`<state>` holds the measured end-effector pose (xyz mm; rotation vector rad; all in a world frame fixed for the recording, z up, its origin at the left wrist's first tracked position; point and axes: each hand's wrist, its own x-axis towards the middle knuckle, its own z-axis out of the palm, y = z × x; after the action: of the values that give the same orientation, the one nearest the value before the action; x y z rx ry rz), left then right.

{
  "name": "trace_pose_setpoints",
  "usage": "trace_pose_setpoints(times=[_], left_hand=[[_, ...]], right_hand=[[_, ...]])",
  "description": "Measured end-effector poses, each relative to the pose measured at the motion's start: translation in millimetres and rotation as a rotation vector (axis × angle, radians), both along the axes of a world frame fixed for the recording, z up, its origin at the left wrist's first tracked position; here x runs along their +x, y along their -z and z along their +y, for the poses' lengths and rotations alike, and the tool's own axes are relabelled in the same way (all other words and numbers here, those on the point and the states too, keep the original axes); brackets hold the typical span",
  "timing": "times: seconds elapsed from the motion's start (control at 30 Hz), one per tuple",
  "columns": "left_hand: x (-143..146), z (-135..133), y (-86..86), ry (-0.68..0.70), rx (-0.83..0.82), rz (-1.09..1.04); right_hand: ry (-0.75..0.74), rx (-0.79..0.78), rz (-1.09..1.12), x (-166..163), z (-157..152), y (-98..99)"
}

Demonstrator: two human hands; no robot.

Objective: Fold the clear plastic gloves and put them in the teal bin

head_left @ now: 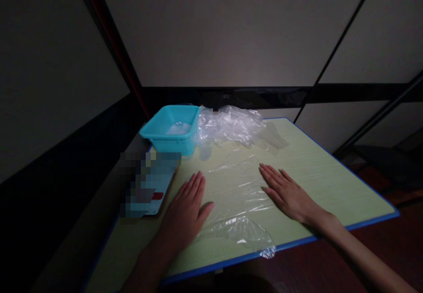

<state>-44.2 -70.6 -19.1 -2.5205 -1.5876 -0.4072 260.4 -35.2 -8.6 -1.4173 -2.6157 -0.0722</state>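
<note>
Left hand (185,208): open, palm down, fingers straight and together, thumb out to the side. Right hand (287,194): likewise open and palm down, fingers slightly parted, gripping nothing. Between my two hands lies a clear plastic sheet (236,191), thin and wrinkled, its near end gathered over the table's edge on my side; whether my palms press on it, I cannot tell. Just left of my left hand, a flat pale-blue object (160,178) with a red patch, partly obscured. Beyond my left fingertips, a clear cup (205,150), near a turquoise basin (170,144) with something whitish inside. Right of the basin, farther out than both hands, a crumpled plastic heap (233,123). Under everything, a pale green table (330,183), blue-edged.
</note>
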Motion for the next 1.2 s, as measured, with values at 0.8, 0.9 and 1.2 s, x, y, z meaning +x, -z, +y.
trace_pose_setpoints(times=[0.8,0.9,1.2], left_hand=[[0,0,-6.4,-0.018,-0.054,0.086],[0,0,-5.7,-0.021,-0.042,0.077],[0,0,-5.6,-0.012,-0.029,0.052]], right_hand=[[0.117,-0.005,0.004,19,-2,2.3],[0.141,0.014,0.021,20,-4,3.4],[0.113,-0.013,0.077,32,-10,-3.7]])
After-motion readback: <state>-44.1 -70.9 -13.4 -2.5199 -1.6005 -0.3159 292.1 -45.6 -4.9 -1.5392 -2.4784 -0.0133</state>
